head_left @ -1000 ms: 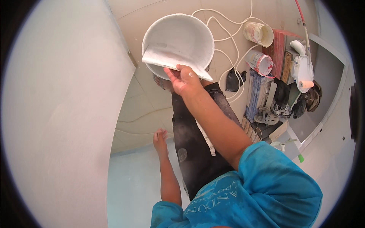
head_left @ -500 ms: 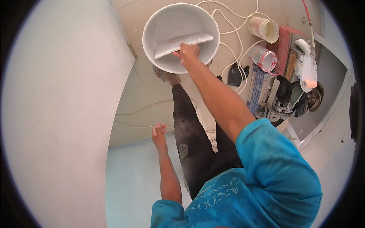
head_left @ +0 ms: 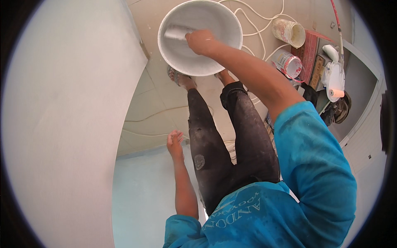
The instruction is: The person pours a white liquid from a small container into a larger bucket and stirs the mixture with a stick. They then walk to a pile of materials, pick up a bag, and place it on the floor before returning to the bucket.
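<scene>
My right hand [head_left: 202, 42] reaches over the large round white basin [head_left: 225, 62], closed around a trowel. The trowel [head_left: 177, 32] has a flat blade coated in white and lies inside the basin's mouth, near the left wall; it looks slightly blurred, and my fingers hide its handle. Low beside my left leg hangs my left hand [head_left: 175, 140], with white dust on its loosely bent fingers and nothing in it.
A pale cable [head_left: 261, 39] loops over the tiled floor right of the basin. Two buckets [head_left: 294, 34], boxes [head_left: 307, 56] and a paint roller [head_left: 336, 93] on a tray stand farther right. A smooth white surface [head_left: 70, 124] fills the left side.
The trowel has turned and shifted left and up inside the basin, with my right hand moving upward. My right elbow has swung out to the right. My left hand has barely moved.
</scene>
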Motion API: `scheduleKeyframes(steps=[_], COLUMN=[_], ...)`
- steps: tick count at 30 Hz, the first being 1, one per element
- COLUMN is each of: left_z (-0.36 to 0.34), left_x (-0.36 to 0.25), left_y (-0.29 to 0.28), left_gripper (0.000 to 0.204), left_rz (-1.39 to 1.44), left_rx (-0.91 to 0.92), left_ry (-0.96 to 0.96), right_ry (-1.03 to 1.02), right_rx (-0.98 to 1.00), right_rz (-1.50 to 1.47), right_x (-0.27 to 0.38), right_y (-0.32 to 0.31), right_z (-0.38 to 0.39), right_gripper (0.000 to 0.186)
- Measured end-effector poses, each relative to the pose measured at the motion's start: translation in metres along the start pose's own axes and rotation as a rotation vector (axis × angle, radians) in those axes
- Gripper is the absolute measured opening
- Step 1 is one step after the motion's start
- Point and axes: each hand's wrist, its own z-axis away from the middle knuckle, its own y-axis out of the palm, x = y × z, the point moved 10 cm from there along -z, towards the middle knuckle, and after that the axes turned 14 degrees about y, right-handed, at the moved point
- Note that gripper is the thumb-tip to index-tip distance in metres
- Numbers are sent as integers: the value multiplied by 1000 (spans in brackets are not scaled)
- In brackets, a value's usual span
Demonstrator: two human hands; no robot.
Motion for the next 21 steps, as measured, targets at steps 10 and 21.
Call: scheduleKeyframes(steps=[10, 21], left_z=[-5, 0], left_x=[6, -2], left_y=[-3, -4], left_gripper=[35, 37], left_rz=[6, -11], left_rx=[-15, -29], left_ry=[-11, 8], right_ry=[-566, -643], right_rx=[-423, -519], right_rz=[941, 827], right_x=[10, -14], right_y=[-51, -18], right_z=[103, 64], right_gripper=[15, 11])
